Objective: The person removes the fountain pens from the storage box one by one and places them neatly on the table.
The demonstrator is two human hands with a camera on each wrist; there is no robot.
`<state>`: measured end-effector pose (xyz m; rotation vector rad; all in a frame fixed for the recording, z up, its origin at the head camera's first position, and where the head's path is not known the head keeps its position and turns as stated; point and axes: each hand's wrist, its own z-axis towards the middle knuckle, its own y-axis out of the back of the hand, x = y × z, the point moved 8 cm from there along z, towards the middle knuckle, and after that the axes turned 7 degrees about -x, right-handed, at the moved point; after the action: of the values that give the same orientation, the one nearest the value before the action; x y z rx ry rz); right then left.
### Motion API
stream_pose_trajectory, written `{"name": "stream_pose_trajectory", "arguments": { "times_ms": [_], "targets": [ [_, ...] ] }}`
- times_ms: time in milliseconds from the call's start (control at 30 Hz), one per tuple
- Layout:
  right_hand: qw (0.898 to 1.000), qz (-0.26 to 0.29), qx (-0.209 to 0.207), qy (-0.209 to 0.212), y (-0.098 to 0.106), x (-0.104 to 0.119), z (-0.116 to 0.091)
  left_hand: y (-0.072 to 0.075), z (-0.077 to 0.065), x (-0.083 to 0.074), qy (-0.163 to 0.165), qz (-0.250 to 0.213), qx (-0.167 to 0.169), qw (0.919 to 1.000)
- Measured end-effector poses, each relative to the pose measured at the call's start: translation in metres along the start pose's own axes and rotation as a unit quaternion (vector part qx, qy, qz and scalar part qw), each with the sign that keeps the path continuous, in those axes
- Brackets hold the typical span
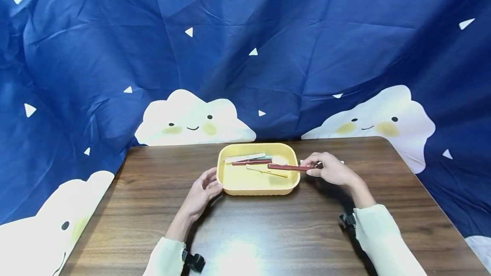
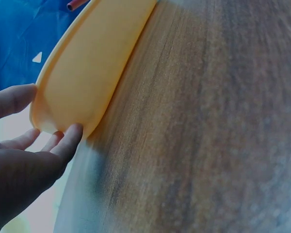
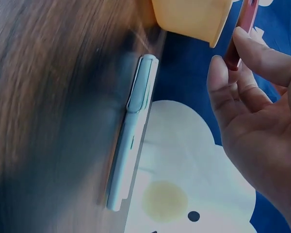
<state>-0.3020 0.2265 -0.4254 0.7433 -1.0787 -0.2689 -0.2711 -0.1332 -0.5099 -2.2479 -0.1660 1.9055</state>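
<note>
left hand [image 1: 200, 193] spread, touching left end of yellow tray [image 1: 258, 192] on desk [image 1: 291, 225]. right hand [image 1: 330, 169] pinches dark red pen [image 1: 285, 167], far end over tray. pale blue pen [image 3: 121, 150] lies nearby.

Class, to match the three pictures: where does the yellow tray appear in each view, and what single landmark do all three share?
Head: the yellow tray is near the middle, a little below centre, between the left hand and right hand.
Left wrist: the tray is at upper left, the left hand's fingers touching its lower end.
Right wrist: only part of the tray shows, at the top edge.
Shared landmark: the wooden table.
</note>
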Motion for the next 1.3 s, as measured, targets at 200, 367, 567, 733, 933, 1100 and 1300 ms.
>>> {"name": "stream_pose_trajectory", "arguments": {
  "times_ms": [200, 367, 567, 733, 933, 1100, 1300],
  "targets": [
    [1.000, -0.001, 0.001, -0.016, 0.006, -0.009, -0.006, 0.000, -0.002, 0.000, -0.001, 0.002, 0.000, 1.0000],
    [1.000, -0.008, -0.006, -0.017, 0.015, -0.010, -0.010, -0.001, -0.002, 0.000, 0.000, 0.005, -0.001, 1.0000],
    [0.999, -0.017, -0.009, -0.027, 0.022, -0.014, -0.017, -0.002, -0.002, -0.001, 0.000, 0.004, -0.002, 1.0000],
    [0.999, -0.025, -0.010, -0.027, 0.025, -0.021, -0.022, -0.002, -0.001, -0.001, -0.002, 0.003, -0.002, 1.0000],
    [0.999, -0.027, -0.011, -0.023, 0.027, -0.026, -0.026, -0.002, -0.002, 0.000, -0.001, 0.001, -0.003, 1.0000],
    [0.999, -0.033, -0.016, -0.020, 0.030, -0.031, -0.031, -0.002, -0.002, 0.001, 0.000, 0.003, -0.003, 1.0000],
    [0.999, -0.044, -0.028, -0.012, 0.036, -0.035, -0.036, -0.001, -0.001, -0.001, -0.002, 0.002, -0.004, 1.0000]
  ]
}}
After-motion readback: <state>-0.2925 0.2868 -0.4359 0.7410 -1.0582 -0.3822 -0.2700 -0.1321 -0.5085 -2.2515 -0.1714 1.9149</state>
